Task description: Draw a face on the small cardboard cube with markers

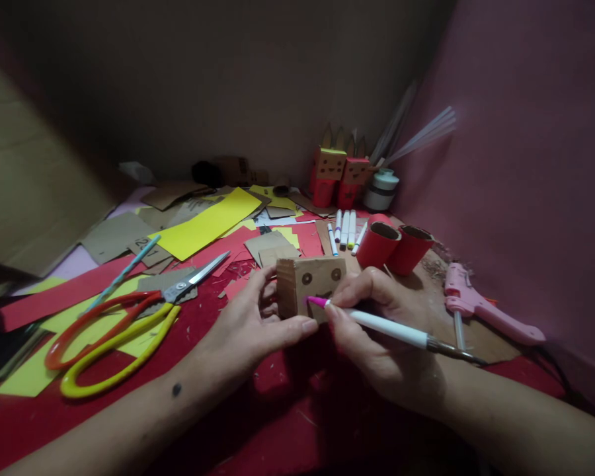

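Note:
My left hand grips a small cardboard box by its left side and lower edge, thumb along the front. Two round eyes and a dark mark between them are drawn on the box's front. Between the thumb and fingers of my right hand is a white marker with a magenta tip. That tip meets the box's face at the lower left, where a small purple mark shows. Part of the box's right side is hidden behind my right fingers.
Scissors with orange and yellow handles lie at left among paper and cardboard scraps. Several markers, two red tubes and a pink glue gun are at right. Two box-headed figures stand behind, beside a white jar.

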Action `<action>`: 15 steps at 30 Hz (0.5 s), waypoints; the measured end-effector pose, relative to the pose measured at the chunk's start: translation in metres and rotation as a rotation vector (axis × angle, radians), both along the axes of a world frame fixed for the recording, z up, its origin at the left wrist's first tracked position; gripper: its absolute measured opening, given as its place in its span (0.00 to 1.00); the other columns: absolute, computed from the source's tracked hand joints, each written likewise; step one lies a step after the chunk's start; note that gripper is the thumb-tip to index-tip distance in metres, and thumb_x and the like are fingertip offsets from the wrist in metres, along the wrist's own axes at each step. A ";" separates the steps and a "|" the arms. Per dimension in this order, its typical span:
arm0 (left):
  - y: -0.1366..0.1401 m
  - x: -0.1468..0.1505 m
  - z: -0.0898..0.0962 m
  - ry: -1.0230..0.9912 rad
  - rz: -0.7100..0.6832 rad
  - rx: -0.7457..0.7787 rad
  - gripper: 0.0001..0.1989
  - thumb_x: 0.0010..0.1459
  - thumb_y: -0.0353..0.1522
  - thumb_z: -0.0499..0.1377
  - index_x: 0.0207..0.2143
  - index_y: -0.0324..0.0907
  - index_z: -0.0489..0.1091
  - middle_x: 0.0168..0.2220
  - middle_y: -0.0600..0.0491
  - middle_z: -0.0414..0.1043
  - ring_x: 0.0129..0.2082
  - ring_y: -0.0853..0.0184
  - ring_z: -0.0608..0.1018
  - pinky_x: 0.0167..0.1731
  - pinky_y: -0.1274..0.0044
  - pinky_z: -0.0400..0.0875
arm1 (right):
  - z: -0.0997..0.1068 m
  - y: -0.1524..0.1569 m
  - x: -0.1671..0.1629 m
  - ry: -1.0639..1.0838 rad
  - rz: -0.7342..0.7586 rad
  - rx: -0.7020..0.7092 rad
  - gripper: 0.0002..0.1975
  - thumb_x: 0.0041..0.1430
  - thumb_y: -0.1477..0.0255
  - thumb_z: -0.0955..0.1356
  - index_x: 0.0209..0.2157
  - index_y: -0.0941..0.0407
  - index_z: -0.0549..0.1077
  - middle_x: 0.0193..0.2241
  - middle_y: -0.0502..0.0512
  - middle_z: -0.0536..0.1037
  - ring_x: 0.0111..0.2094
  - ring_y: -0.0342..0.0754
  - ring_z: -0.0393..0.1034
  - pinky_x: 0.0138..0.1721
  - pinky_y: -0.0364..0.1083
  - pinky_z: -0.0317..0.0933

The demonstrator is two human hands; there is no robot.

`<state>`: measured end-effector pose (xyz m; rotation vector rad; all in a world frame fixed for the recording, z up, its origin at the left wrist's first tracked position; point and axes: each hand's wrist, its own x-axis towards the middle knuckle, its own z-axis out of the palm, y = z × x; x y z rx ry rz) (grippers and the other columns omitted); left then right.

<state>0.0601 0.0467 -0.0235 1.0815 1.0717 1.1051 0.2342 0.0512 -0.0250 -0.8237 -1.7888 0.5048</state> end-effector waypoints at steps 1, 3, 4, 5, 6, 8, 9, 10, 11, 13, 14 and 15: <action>0.000 0.000 0.000 -0.007 -0.003 -0.001 0.35 0.42 0.30 0.74 0.53 0.44 0.67 0.51 0.48 0.80 0.50 0.55 0.82 0.48 0.71 0.78 | 0.000 0.000 0.000 0.000 0.005 0.002 0.06 0.58 0.76 0.67 0.29 0.54 0.65 0.23 0.51 0.72 0.20 0.41 0.63 0.21 0.42 0.59; 0.000 0.000 0.000 -0.017 -0.010 -0.001 0.36 0.42 0.28 0.74 0.53 0.44 0.67 0.50 0.48 0.81 0.49 0.56 0.82 0.46 0.72 0.78 | 0.001 0.000 0.001 -0.008 0.016 -0.003 0.06 0.58 0.77 0.67 0.30 0.54 0.65 0.24 0.51 0.72 0.21 0.41 0.63 0.22 0.42 0.59; 0.000 -0.001 0.001 -0.016 -0.013 -0.002 0.36 0.41 0.28 0.74 0.53 0.44 0.67 0.50 0.48 0.81 0.48 0.57 0.83 0.46 0.72 0.78 | 0.001 0.000 0.001 -0.007 0.019 -0.016 0.06 0.58 0.77 0.67 0.30 0.54 0.66 0.24 0.51 0.72 0.22 0.41 0.63 0.22 0.42 0.59; 0.001 -0.001 0.001 -0.012 -0.015 -0.003 0.36 0.41 0.28 0.74 0.54 0.44 0.66 0.50 0.48 0.81 0.48 0.56 0.83 0.46 0.72 0.78 | 0.001 0.000 0.001 0.004 0.024 -0.035 0.06 0.57 0.77 0.67 0.30 0.54 0.65 0.24 0.51 0.72 0.22 0.41 0.63 0.22 0.42 0.59; 0.000 -0.002 0.001 -0.005 -0.015 -0.005 0.36 0.41 0.28 0.74 0.54 0.44 0.66 0.50 0.48 0.81 0.49 0.56 0.82 0.47 0.72 0.78 | 0.002 0.000 0.001 0.023 0.036 -0.059 0.06 0.57 0.77 0.67 0.29 0.54 0.65 0.24 0.50 0.71 0.21 0.41 0.63 0.21 0.42 0.58; 0.000 -0.003 0.002 0.003 -0.013 -0.002 0.38 0.42 0.30 0.74 0.56 0.43 0.65 0.53 0.47 0.79 0.51 0.55 0.81 0.49 0.71 0.77 | 0.003 -0.001 0.001 0.096 0.090 -0.105 0.08 0.57 0.78 0.68 0.29 0.53 0.64 0.24 0.47 0.70 0.21 0.40 0.61 0.21 0.41 0.57; -0.001 -0.004 0.003 0.004 -0.014 0.001 0.39 0.43 0.31 0.74 0.57 0.43 0.64 0.55 0.46 0.78 0.52 0.54 0.80 0.50 0.70 0.76 | 0.005 -0.002 0.001 0.148 0.123 -0.113 0.08 0.57 0.78 0.68 0.29 0.53 0.64 0.24 0.46 0.69 0.21 0.40 0.60 0.21 0.41 0.56; -0.001 -0.004 0.004 0.002 -0.015 0.004 0.39 0.44 0.32 0.74 0.58 0.43 0.64 0.56 0.45 0.77 0.53 0.54 0.80 0.52 0.68 0.76 | 0.006 -0.002 0.002 0.204 0.150 -0.107 0.08 0.57 0.78 0.68 0.29 0.53 0.65 0.24 0.46 0.68 0.22 0.40 0.61 0.21 0.41 0.56; -0.002 -0.004 0.005 0.001 -0.013 0.010 0.38 0.45 0.33 0.73 0.58 0.43 0.63 0.57 0.45 0.76 0.54 0.53 0.79 0.53 0.67 0.75 | 0.007 -0.002 0.002 0.257 0.168 -0.092 0.08 0.58 0.79 0.68 0.30 0.53 0.66 0.24 0.46 0.68 0.23 0.41 0.61 0.22 0.41 0.55; -0.003 -0.005 0.006 -0.004 -0.006 0.028 0.37 0.48 0.34 0.72 0.59 0.43 0.64 0.57 0.43 0.76 0.56 0.51 0.78 0.56 0.64 0.73 | 0.009 0.000 0.004 0.331 0.172 -0.074 0.07 0.60 0.80 0.68 0.32 0.53 0.68 0.25 0.47 0.69 0.26 0.42 0.63 0.24 0.42 0.56; -0.004 -0.005 0.007 -0.007 -0.004 0.034 0.36 0.48 0.35 0.72 0.58 0.43 0.64 0.57 0.43 0.76 0.56 0.50 0.78 0.57 0.62 0.72 | 0.009 0.001 0.005 0.350 0.174 -0.085 0.07 0.61 0.79 0.68 0.33 0.53 0.69 0.26 0.48 0.70 0.27 0.42 0.63 0.25 0.42 0.56; -0.004 -0.005 0.007 -0.011 -0.002 0.038 0.35 0.49 0.35 0.72 0.58 0.43 0.65 0.58 0.43 0.76 0.57 0.49 0.77 0.58 0.62 0.70 | 0.008 0.003 0.006 0.363 0.183 -0.111 0.06 0.61 0.79 0.68 0.33 0.53 0.70 0.26 0.48 0.70 0.27 0.42 0.63 0.25 0.43 0.56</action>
